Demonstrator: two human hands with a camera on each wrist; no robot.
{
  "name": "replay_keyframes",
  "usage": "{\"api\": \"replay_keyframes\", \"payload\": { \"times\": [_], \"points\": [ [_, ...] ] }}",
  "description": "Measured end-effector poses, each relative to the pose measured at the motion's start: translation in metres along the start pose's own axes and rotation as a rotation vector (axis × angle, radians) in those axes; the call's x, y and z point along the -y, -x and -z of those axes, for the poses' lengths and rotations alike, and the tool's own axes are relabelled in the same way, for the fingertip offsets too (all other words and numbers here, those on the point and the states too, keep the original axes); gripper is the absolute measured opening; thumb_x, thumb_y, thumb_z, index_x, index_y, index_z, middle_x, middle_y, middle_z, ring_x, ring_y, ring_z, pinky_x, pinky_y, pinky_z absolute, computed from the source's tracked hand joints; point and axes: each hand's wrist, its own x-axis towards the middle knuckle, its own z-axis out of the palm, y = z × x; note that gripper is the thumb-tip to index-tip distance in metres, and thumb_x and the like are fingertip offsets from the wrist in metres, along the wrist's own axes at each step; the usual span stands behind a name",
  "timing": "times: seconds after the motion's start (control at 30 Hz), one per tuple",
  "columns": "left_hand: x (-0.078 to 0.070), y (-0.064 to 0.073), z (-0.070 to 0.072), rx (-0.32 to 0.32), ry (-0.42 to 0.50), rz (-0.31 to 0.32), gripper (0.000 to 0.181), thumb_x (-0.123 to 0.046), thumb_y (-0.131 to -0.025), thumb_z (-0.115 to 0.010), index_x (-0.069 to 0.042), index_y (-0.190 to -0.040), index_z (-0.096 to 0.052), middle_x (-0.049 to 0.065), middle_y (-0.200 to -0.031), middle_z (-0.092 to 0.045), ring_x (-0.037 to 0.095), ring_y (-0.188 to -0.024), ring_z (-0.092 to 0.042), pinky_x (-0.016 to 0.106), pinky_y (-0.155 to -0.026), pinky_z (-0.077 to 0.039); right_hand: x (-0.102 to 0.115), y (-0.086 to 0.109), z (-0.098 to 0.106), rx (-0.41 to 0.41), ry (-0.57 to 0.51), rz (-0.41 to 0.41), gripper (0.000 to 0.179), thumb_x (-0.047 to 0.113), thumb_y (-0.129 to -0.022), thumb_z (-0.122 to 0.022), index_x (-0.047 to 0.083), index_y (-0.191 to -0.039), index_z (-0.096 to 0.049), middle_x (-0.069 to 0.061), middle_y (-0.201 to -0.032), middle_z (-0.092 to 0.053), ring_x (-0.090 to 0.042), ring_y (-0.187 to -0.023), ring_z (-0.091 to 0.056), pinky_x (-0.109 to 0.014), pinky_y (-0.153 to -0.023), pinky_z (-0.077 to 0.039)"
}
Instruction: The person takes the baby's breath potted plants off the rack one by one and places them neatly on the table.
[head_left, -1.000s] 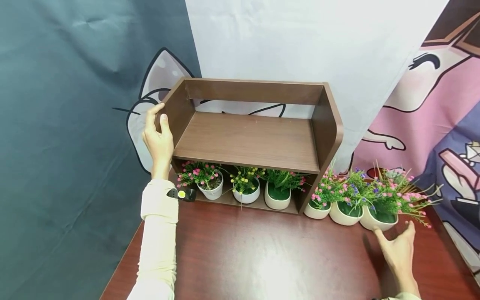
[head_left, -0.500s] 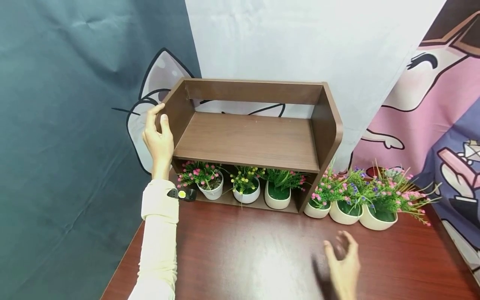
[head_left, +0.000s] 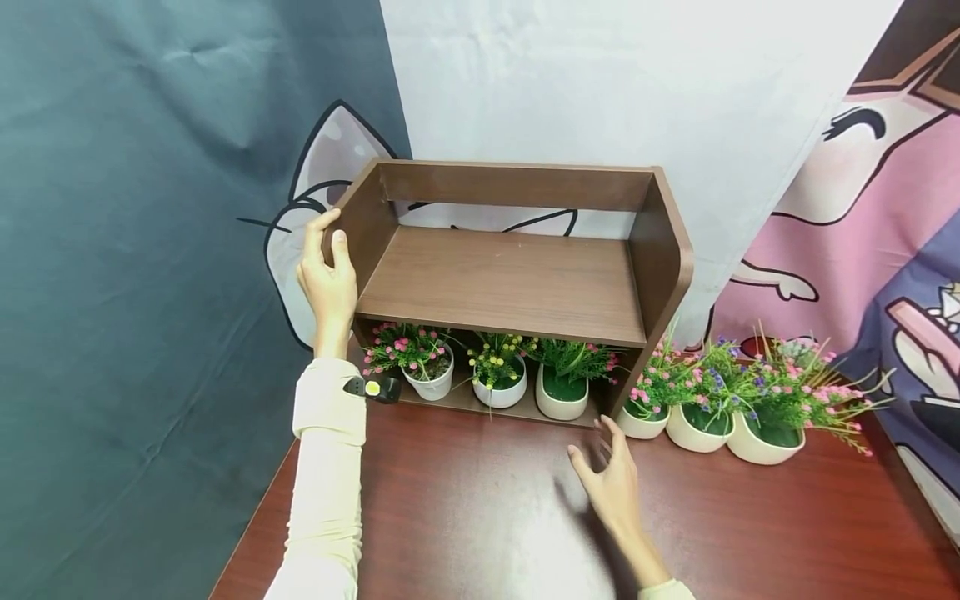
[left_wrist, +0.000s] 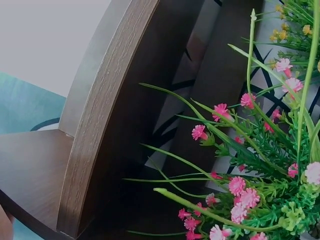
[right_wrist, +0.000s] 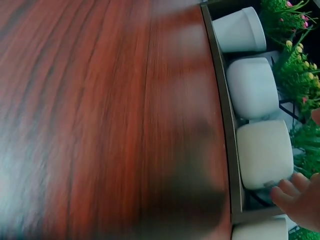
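Note:
My left hand [head_left: 327,279] grips the left side panel of a brown two-tier wooden shelf [head_left: 510,275], thumb and fingers at its front edge. Three potted artificial plants stand in the lower tier: a pink-flowered one in a white pot [head_left: 430,383], a yellow-flowered one [head_left: 498,390], and a leafy one in a cream pot [head_left: 561,404]. My right hand [head_left: 613,483], holding nothing, hovers over the table near the shelf's lower right corner, fingers spread and slightly bent. In the right wrist view its fingers [right_wrist: 287,192] appear beside the cream pot; contact is unclear.
Three more potted flowers stand against the shelf's right side: a pink one [head_left: 643,423], a blue-and-pink one [head_left: 699,433] and a larger pink one [head_left: 763,448]. They stand on a glossy red-brown table [head_left: 465,475]. Printed curtains [head_left: 187,250] hang behind and at the sides.
My right hand has moved left, from beside the rightmost potted plant to the shelf's lower right corner. My left hand stays on the side panel, and the plants have not moved.

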Motion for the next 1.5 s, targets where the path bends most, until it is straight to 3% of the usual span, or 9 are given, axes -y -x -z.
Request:
{"api": "replay_keyframes", "payload": {
  "times": [0.27,0.37,0.47,0.6,0.7,0.9,1.1,1.3,1.5],
  "points": [
    [0.007,0.000,0.003,-0.006,-0.001,-0.034,0.025,-0.021,-0.086,-0.047,-0.027,-0.108,-0.057,-0.017,-0.111,-0.054,0.002,-0.102,-0.047,0.027,-0.084,-0.034,0.004,-0.011,-0.025,-0.009,0.079,-0.055,0.080,0.030,-0.066,-0.072,0.004,-0.130,-0.030,-0.014,-0.123,-0.040,-0.029,-0.107,-0.041,-0.041,-0.087,-0.032],
    [0.006,-0.001,0.002,-0.007,0.006,-0.020,0.024,-0.022,-0.086,-0.048,-0.029,-0.107,-0.057,-0.018,-0.110,-0.054,0.003,-0.099,-0.048,0.026,-0.082,-0.034,0.002,-0.018,-0.035,-0.039,0.088,-0.072,0.086,0.033,-0.065,-0.072,0.002,-0.131,-0.026,-0.017,-0.124,-0.037,-0.031,-0.110,-0.038,-0.042,-0.088,-0.030],
    [0.005,-0.001,0.000,-0.002,0.001,-0.018,0.024,-0.024,-0.086,-0.047,-0.030,-0.108,-0.057,-0.019,-0.110,-0.054,0.010,-0.083,-0.051,0.026,-0.079,-0.035,-0.001,-0.027,-0.046,-0.068,0.103,-0.081,0.090,0.035,-0.064,-0.072,0.000,-0.131,-0.024,-0.019,-0.124,-0.036,-0.030,-0.113,-0.035,-0.042,-0.090,-0.028],
    [0.004,-0.002,-0.002,0.000,0.001,-0.019,0.024,-0.025,-0.087,-0.046,-0.031,-0.108,-0.057,-0.020,-0.110,-0.053,0.016,-0.069,-0.045,0.026,-0.076,-0.035,-0.004,-0.038,-0.057,-0.096,0.128,-0.085,0.092,0.037,-0.063,-0.072,-0.001,-0.131,-0.022,-0.018,-0.125,-0.034,-0.029,-0.115,-0.032,-0.042,-0.091,-0.027],
    [0.004,-0.003,-0.003,0.003,0.000,-0.024,0.024,-0.026,-0.087,-0.046,-0.031,-0.108,-0.057,-0.021,-0.110,-0.053,0.014,-0.075,-0.048,0.026,-0.077,-0.035,-0.005,-0.043,-0.063,-0.119,0.131,-0.098,0.093,0.036,-0.062,-0.072,-0.001,-0.131,-0.022,-0.017,-0.125,-0.034,-0.027,-0.116,-0.031,-0.041,-0.091,-0.026],
    [0.005,-0.002,-0.002,0.004,0.001,-0.032,0.024,-0.026,-0.087,-0.046,-0.028,-0.109,-0.057,-0.019,-0.110,-0.054,0.016,-0.067,-0.042,0.026,-0.074,-0.034,-0.007,-0.051,-0.070,-0.142,0.152,-0.141,0.095,0.036,-0.060,-0.073,-0.002,-0.130,-0.022,-0.019,-0.123,-0.034,-0.029,-0.115,-0.032,-0.042,-0.091,-0.026],
    [0.005,-0.002,-0.002,-0.001,0.009,-0.007,0.024,-0.025,-0.086,-0.047,-0.030,-0.107,-0.057,-0.019,-0.110,-0.054,0.007,-0.087,-0.050,0.025,-0.079,-0.034,-0.006,-0.058,-0.072,-0.142,0.146,-0.180,0.087,0.032,-0.063,-0.072,-0.001,-0.129,-0.025,-0.020,-0.120,-0.036,-0.032,-0.109,-0.036,-0.043,-0.087,-0.029],
    [0.006,-0.002,-0.002,-0.003,0.013,-0.015,0.024,-0.024,-0.087,-0.047,-0.028,-0.107,-0.057,-0.018,-0.110,-0.054,0.008,-0.084,-0.050,0.025,-0.079,-0.035,-0.004,-0.057,-0.071,-0.129,0.152,-0.206,0.085,0.031,-0.064,-0.072,0.001,-0.129,-0.027,-0.019,-0.118,-0.039,-0.033,-0.105,-0.039,-0.045,-0.084,-0.031],
    [0.008,-0.002,-0.002,-0.001,0.021,-0.010,0.023,-0.022,-0.086,-0.048,-0.027,-0.107,-0.058,-0.017,-0.110,-0.054,0.002,-0.099,-0.048,0.025,-0.083,-0.034,-0.005,-0.055,-0.071,-0.142,0.139,-0.203,0.086,0.032,-0.062,-0.073,0.002,-0.129,-0.029,-0.017,-0.117,-0.041,-0.033,-0.103,-0.042,-0.045,-0.083,-0.032]
  ]
}}
